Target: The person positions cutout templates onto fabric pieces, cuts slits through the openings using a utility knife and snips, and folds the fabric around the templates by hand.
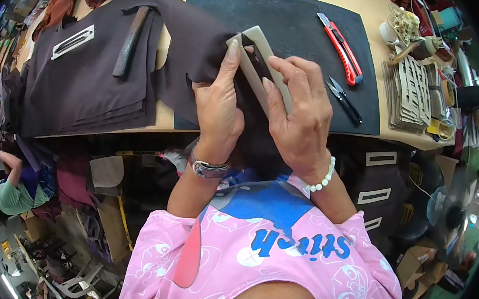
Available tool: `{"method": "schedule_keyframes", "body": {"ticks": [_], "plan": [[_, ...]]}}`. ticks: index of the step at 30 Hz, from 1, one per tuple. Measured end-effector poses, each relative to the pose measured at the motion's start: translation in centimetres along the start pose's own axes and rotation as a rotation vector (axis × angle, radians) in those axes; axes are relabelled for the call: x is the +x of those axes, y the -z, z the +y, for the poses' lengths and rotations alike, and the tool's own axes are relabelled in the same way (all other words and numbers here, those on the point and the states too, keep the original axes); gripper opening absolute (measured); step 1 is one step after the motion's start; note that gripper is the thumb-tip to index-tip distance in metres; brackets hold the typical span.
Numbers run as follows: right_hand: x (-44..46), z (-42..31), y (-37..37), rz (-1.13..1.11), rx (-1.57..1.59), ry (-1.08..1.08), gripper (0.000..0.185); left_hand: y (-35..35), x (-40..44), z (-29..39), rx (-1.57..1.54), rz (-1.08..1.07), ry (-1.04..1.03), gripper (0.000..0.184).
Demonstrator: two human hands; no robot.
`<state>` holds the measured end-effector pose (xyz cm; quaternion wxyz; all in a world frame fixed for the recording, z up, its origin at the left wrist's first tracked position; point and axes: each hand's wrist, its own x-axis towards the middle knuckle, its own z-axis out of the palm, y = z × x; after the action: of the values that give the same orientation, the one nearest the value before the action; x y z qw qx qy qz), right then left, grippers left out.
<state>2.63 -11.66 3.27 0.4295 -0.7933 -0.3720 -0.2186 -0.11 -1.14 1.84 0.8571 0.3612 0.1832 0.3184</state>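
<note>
Pinches a pale slotted frame (250, 74) with dark cloth (195, 36) in the narrow grip of the left hand (219, 110), and holds the frame's right side in the curled grip of the right hand (301, 106), above the black mat (264, 10) on the desk (379, 47). Shown at left, on stacked fabric (95, 89): a hammer (133, 41); at right, on the mat: a red utility knife (344, 53), with snips (345, 101) nearer.

Both hands (261, 102) hold a pale slotted frame (262, 65) against dark fabric (189, 46).
</note>
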Motion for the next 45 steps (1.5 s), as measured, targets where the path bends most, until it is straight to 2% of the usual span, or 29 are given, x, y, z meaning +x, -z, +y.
{"method": "schedule_keyframes", "body": {"ticks": [5,9,10,11,12,13,14,16,18,19,22,24,26,29,32,34,36,40,43,45], "plan": [[-0.1,0.2,-0.5,-0.162,0.515,-0.352,0.028,-0.6,-0.3,0.2,-0.007,-0.034,-0.088,0.016],[-0.5,0.2,2.8,-0.400,0.455,-0.519,0.035,0.5,-0.2,1.9,-0.047,0.087,-0.040,0.017],[-0.4,0.5,3.6,-0.417,0.407,-0.503,0.037,1.1,0.0,2.1,-0.052,0.162,-0.121,0.019],[-0.3,1.0,4.2,-0.442,0.366,-0.487,0.039,2.9,-0.1,2.4,0.118,0.191,-0.138,0.022],[-0.1,1.7,4.5,-0.465,0.325,-0.473,0.040,4.3,-0.3,3.4,0.113,0.245,-0.124,0.025],[-0.1,2.7,4.7,-0.499,0.275,-0.409,0.042,5.7,-0.6,4.4,0.108,0.298,-0.111,0.029],[0.0,3.6,4.7,-0.531,0.225,-0.345,0.043,6.5,-0.9,5.6,-0.073,0.376,-0.071,0.032],[0.0,4.7,4.1,-0.609,0.231,-0.311,0.045,9.6,-1.6,7.4,0.117,0.457,-0.300,0.036],[-0.3,5.4,3.5,-0.664,0.173,-0.243,0.046,10.4,-2.5,9.0,0.334,0.438,-0.577,0.038],[-0.7,6.0,3.0,-0.656,0.179,-0.174,0.046,10.1,-2.4,9.5,0.669,0.452,-0.808,0.033],[-1.1,5.8,2.9,-0.659,0.084,-0.034,0.047,5.1,-3.0,9.5,1.235,-0.062,-0.830,0.029],[-1.4,5.7,2.8,-0.630,0.080,0.030,0.048,2.8,-1.5,8.0,1.426,-0.646,-0.810,0.022],[-1.7,5.8,2.6,-0.587,0.085,0.064,0.049,1.1,0.2,4.9,1.447,-0.975,-0.686,0.020],[-2.4,6.5,2.4,-0.506,0.085,0.057,0.048,1.6,3.1,1.3,1.443,-1.188,-0.459,0.015],[-3.1,7.1,2.4,-0.437,0.056,0.012,0.045,2.6,4.6,0.9,1.354,-1.210,-0.291,0.015],[-3.3,7.3,2.4,-0.399,0.057,0.005,0.042,3.5,4.9,0.8,1.303,-1.166,-0.271,0.015],[-3.8,7.6,2.0,-0.337,0.024,0.107,0.039,4.3,4.8,1.2,1.260,-1.135,-0.243,0.015],[-4.4,8.6,2.4,-0.305,-0.017,0.320,0.034,5.6,4.6,1.5,1.282,-1.097,-0.324,0.018],[-4.6,8.6,3.4,-0.357,0.004,0.343,0.034,6.2,4.6,1.2,1.274,-1.115,-0.430,0.019],[-5.0,8.1,3.7,-0.386,0.179,-0.020,0.035,6.4,4.7,1.1,1.274,-1.136,-0.486,0.020]]}}
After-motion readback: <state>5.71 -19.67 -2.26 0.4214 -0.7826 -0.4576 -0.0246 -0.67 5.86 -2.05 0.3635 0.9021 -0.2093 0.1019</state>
